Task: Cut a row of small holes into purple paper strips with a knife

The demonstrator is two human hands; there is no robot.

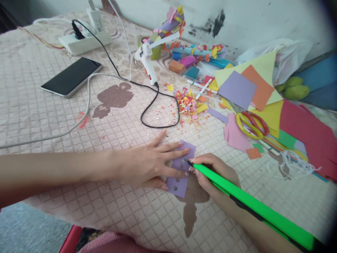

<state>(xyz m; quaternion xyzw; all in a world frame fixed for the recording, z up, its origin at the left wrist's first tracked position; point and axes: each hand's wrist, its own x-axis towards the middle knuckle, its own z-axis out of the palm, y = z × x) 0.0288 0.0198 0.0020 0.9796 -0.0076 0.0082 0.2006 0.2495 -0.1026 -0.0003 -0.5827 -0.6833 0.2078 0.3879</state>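
Note:
My left hand point(150, 163) lies flat with its fingers spread across a purple paper strip point(179, 188), pressing it to the quilted cloth. Several round holes or dark dots run along the strip. My right hand point(217, 172) is closed around a long bright-green tool point(252, 200) with black parts and a narrow dark tip; its exact kind I cannot make out. The tip touches or hovers just over the strip, beside my left fingers. Up from my hands, small colourful paper scraps point(188, 105) lie in a heap.
A white glue gun point(149, 65) trails a black cord. A phone point(72, 75) and a power strip point(84, 42) sit at left. Yellow and red scissors point(251, 124), coloured paper sheets point(237, 89) and white string point(292, 165) lie right. Decorated paper crafts point(172, 24) stand near the wall.

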